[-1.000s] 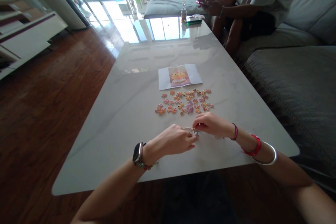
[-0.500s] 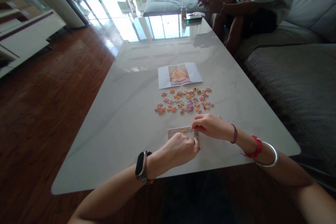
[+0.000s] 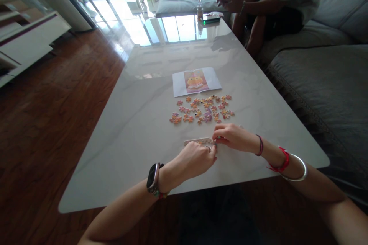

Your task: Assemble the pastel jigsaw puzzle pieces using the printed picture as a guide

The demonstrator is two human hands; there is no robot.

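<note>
A narrow joined strip of jigsaw puzzle (image 3: pixel 196 141) lies near the front of the table, its near side covered by my left hand (image 3: pixel 194 159). The fingers of that hand are curled and closed at the strip's right end. My right hand (image 3: pixel 231 136) meets it there, thumb and fingertips pinched on a small jigsaw piece that is mostly hidden. Beyond both hands lie several loose jigsaw pieces (image 3: pixel 207 115) in orange, pink, yellow and purple. Behind them is a creased paper sheet (image 3: pixel 213 79) with a printed picture of a yellow figure.
The white marble-look table (image 3: pixel 115 141) has rounded front corners. At its far end stand a clear bottle (image 3: pixel 199 9) and a dark device with a green light (image 3: pixel 211 20). Another person (image 3: pixel 283 4) sits on the grey sofa (image 3: pixel 322 72) to the right, hands together.
My left hand has shifted slightly up and left, covering more of the strip. My right hand has moved slightly right, its fingertips still at the strip's right end.
</note>
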